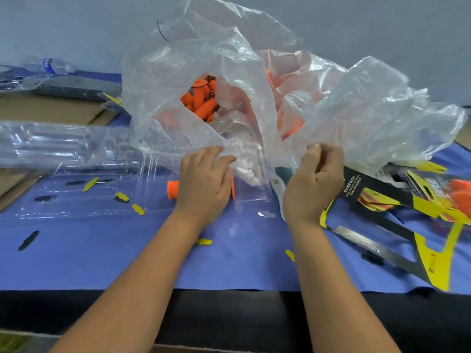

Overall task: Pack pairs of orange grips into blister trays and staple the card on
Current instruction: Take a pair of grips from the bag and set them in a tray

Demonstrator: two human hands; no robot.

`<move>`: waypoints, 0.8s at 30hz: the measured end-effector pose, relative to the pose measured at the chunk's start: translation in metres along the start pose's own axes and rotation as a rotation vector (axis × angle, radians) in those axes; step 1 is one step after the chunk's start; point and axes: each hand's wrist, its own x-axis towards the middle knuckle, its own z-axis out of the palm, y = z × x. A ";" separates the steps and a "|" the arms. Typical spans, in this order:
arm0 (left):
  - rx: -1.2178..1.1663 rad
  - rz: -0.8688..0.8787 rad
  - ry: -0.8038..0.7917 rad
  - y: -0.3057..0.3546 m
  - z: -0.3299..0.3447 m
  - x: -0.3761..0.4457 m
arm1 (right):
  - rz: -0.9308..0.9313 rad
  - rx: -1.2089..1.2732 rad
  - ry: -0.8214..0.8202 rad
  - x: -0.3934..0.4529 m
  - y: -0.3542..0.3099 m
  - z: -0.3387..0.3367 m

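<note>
Both forearms come up from the bottom edge, only one view so here goes: left hand (206,179) lies flat, fingers straight, on the bag (229,80) edge over a blister tray (252,174), with one grip (172,189) lying sideways under it at frame centre. Right hand (314,179) pinches bag film. Loose grips (201,100) sit straight above the left hand in the bag mouth, so I'd guess left reaches in. Cards (369,197) far right.

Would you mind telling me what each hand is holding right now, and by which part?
The right hand pinches the near edge of the clear plastic bag. The left hand rests flat on the bag's near edge, gripping nothing.
</note>
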 end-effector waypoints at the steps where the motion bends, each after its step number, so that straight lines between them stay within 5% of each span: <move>1: -0.044 0.103 0.050 0.010 0.000 0.002 | 0.003 0.048 0.092 0.007 0.002 -0.008; 4: -0.097 0.421 0.120 0.043 0.007 0.010 | 0.078 0.056 0.251 0.032 0.012 -0.021; 7: -0.040 0.615 0.051 0.074 0.022 0.022 | 0.234 -0.065 -0.079 0.060 0.018 -0.020; 11: 0.149 0.332 -0.156 0.087 0.041 0.057 | 0.231 -0.050 -0.570 0.097 0.016 -0.016; 15: 0.069 0.012 -0.213 0.062 0.056 0.103 | 0.178 -0.053 -0.547 0.133 0.019 -0.021; 19: 0.086 -0.057 -0.310 0.045 0.075 0.123 | 0.203 -0.077 -0.523 0.155 0.032 -0.019; 24: 0.148 -0.107 -0.387 0.041 0.103 0.125 | 0.199 -0.606 -0.656 0.174 0.058 -0.003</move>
